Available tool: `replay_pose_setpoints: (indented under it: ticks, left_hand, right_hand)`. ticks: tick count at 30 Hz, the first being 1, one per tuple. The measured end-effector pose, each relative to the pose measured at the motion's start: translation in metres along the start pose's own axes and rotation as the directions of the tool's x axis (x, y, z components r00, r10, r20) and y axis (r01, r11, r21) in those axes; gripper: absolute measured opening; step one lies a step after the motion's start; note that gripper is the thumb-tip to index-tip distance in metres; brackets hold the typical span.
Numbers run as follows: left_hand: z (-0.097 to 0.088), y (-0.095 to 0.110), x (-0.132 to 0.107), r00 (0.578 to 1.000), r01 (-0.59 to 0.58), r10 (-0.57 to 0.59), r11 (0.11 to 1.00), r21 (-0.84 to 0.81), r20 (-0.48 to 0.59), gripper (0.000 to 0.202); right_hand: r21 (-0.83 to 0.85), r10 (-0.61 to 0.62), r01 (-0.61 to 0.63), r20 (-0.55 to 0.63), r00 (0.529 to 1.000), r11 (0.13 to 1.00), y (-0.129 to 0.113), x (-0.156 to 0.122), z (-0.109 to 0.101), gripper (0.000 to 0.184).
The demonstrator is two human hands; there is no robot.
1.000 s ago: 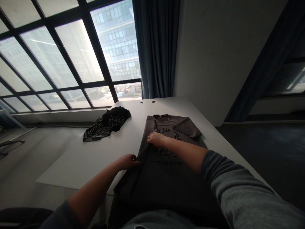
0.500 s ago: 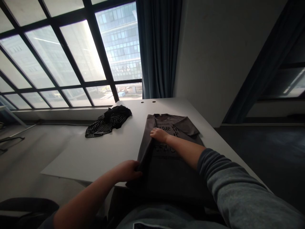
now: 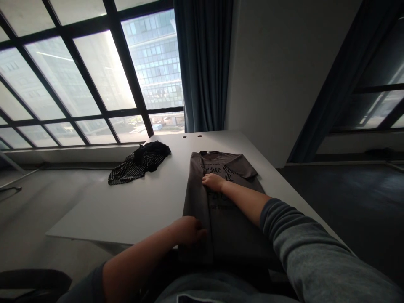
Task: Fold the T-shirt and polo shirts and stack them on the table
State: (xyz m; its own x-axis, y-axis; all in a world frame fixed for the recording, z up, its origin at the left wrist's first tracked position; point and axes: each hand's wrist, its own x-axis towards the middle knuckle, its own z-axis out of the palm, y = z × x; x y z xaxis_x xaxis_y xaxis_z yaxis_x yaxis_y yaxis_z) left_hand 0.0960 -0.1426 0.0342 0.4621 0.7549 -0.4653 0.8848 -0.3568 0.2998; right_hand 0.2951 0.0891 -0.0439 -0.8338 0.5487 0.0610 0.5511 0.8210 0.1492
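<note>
Dark grey T-shirt [image 3: 217, 227] lengthwise on a white table [image 3: 110, 210], left side folded in — right hand [image 3: 213, 182] open, flat on the print; left hand [image 3: 189, 231] curled at the fold, grip unclear — open tabletop leftward to a striped black garment [image 3: 139, 163].

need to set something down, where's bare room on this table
Bare table lies left of the gray shirt, in front of the striped cloth, and beyond the collar. It's crowded on the shirt, under the left hand and right hand.
</note>
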Motion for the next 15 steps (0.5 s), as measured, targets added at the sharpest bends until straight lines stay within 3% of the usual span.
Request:
replay_pose_setpoints:
  ticks: [4, 7, 10, 15]
  left_hand:
    - [0.005, -0.019, 0.021, 0.957, -0.026, 0.055, 0.994, 0.106, -0.284, 0.029]
    - [0.019, -0.045, 0.043, 0.888, -0.104, 0.169, 0.980, 0.170, -0.428, 0.043]
    - [0.036, -0.075, 0.060, 0.876, -0.131, 0.228, 0.960, 0.245, -0.424, 0.063]
    - [0.051, -0.106, 0.061, 0.865, -0.232, 0.352, 0.913, 0.336, -0.359, 0.065]
  right_hand:
    - [0.072, 0.134, -0.131, -0.044, 0.990, 0.989, 0.001, 0.001, 0.004, 0.031]
    - [0.121, 0.246, -0.237, -0.066, 0.967, 0.964, 0.000, 0.012, 0.008, 0.043]
    - [0.155, 0.347, -0.337, -0.035, 0.937, 0.928, -0.001, 0.026, 0.015, 0.056]
    - [0.179, 0.463, -0.464, 0.052, 0.885, 0.868, 0.008, 0.034, 0.023, 0.061]
